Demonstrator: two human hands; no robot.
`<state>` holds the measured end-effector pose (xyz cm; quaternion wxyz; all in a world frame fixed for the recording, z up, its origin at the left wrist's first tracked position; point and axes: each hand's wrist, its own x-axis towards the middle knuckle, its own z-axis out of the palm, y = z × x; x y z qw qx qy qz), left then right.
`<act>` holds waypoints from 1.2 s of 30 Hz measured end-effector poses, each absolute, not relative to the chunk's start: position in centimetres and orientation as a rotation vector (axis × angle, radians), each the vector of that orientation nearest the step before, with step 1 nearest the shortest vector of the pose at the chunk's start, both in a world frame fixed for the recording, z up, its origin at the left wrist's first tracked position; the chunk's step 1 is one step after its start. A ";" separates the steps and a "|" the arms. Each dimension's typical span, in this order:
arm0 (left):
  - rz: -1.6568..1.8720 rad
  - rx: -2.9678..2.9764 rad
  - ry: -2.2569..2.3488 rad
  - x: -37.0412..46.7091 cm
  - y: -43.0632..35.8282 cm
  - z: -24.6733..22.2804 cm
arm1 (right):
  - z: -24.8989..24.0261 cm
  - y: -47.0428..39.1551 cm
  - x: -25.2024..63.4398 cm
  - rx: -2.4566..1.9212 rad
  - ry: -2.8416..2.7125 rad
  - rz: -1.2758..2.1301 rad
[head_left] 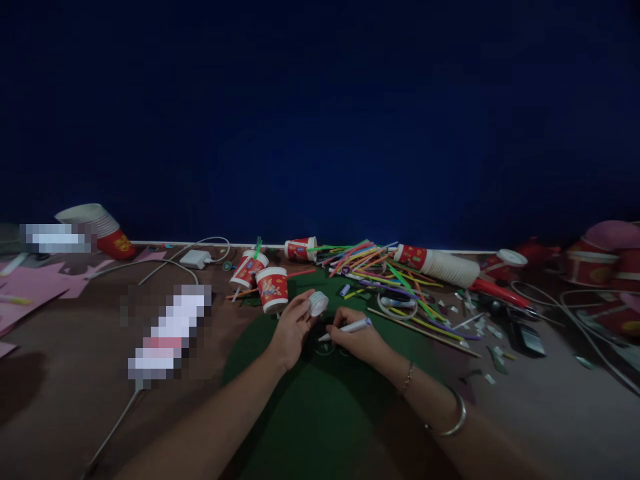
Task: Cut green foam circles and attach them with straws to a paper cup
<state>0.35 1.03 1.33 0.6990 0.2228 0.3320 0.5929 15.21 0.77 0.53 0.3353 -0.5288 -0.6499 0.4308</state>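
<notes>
Near the middle of the green mat, my left hand is closed on a small white round piece, held up between thumb and fingers. Its exact kind is too blurred to tell. My right hand grips a marker pen with a white body and a purple end, its tip pointing left and down towards the left hand. Below the tip, a dark round mark or disc shows on the mat. Just behind my left hand stands a red and white paper cup, slightly tilted.
Coloured pipe cleaners lie heaped behind my hands. A stack of paper cups lies on its side at the back right, near red-handled scissors. Shiny scraps litter the right. Pink paper and a white charger are left.
</notes>
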 end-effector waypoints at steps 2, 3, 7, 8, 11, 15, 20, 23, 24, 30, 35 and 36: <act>1.322 0.500 0.741 0.3 1.0 1.3 | 0.6 0.7 15.2 -1.384 -1.709 1.118; 1.321 0.501 0.742 0.3 1.0 1.3 | 0.6 0.7 15.2 -1.389 -1.713 1.113; 1.317 0.490 0.746 0.3 1.0 1.4 | 0.6 0.7 15.3 -1.401 -1.712 1.098; 1.320 0.485 0.748 0.3 1.0 1.4 | 0.5 0.8 15.3 -1.406 -1.710 1.093; 1.324 0.479 0.758 0.4 1.0 1.4 | 0.5 0.9 15.3 -1.422 -1.707 1.072; 1.325 0.497 0.754 0.4 1.0 1.4 | 0.6 0.9 15.2 -1.422 -1.684 1.067; 1.323 0.508 0.769 0.4 1.0 1.4 | 0.8 0.9 15.2 -1.451 -1.667 1.078; 1.325 0.501 0.767 0.4 1.0 1.4 | 0.8 0.9 15.2 -1.442 -1.660 1.092; 1.326 0.497 0.764 0.4 1.0 1.4 | 0.8 0.9 15.2 -1.439 -1.658 1.097; 1.324 0.485 0.749 0.4 0.9 1.6 | 0.6 0.9 15.2 -1.432 -1.679 1.113; 1.321 0.481 0.758 0.4 0.9 1.7 | 0.3 0.8 15.2 -1.391 -1.688 1.135; 1.320 0.476 0.753 0.4 0.9 1.7 | 0.3 0.9 15.3 -1.388 -1.670 1.154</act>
